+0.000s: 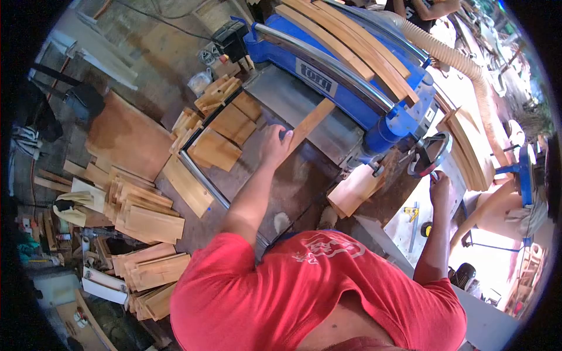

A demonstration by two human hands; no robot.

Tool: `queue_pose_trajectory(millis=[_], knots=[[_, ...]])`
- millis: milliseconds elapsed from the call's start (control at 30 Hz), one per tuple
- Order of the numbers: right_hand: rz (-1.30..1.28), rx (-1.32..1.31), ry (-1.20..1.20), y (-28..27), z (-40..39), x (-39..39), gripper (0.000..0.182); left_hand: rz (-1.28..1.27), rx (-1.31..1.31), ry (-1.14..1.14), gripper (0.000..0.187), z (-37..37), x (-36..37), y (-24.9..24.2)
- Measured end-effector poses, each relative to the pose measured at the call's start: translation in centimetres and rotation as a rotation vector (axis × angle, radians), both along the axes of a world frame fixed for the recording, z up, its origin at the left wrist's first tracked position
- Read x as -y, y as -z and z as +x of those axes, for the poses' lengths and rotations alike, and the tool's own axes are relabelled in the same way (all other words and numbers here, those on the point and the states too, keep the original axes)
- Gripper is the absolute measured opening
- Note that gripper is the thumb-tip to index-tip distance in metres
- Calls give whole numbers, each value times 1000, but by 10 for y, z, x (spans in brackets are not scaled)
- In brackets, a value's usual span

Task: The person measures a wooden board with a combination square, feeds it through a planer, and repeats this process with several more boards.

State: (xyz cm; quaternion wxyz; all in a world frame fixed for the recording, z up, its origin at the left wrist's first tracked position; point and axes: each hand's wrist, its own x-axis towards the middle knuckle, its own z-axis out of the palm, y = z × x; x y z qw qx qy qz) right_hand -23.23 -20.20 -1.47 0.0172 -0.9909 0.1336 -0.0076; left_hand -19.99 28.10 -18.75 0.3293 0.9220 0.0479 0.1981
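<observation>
My left hand (275, 146) is closed on the near end of a narrow wooden board (310, 124), with a small dark thing by the thumb that I cannot make out. The board's far end lies over the metal bed (333, 137) of a blue planer (287, 55) and meets its blue housing. On the right, my right hand (440, 188) is closed round the handle of the planer's handwheel (431, 155). Long curved boards (357, 44) rest on top of the machine.
Stacked wood pieces (140, 210) fill the floor at left, with more blocks (219, 131) beside the bed. A ribbed hose (451, 52) runs at upper right, near another person's arms (430, 9). A yellow square (411, 212) lies on a white surface at right.
</observation>
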Motion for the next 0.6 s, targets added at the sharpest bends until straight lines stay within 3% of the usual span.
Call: queue_pose_trajectory(millis=[267, 333, 367, 433, 467, 600], knots=[[22, 27, -6, 7, 1, 4, 22, -35, 71, 38, 34, 6, 7, -8], [26, 30, -5, 7, 1, 4, 22, 274, -68, 164, 46, -8, 9, -14], [18, 27, -5, 8, 1, 5, 22, 274, -73, 159, 46, -22, 10, -11], [13, 22, -17, 11, 4, 8, 22, 537, -226, 162, 63, -60, 9, -6], [21, 43, -30, 13, 5, 10, 22, 527, -347, 165, 72, -79, 5, -7], [34, 47, -36, 16, 5, 12, 22, 534, -370, 109, 71, -147, -23, -5]])
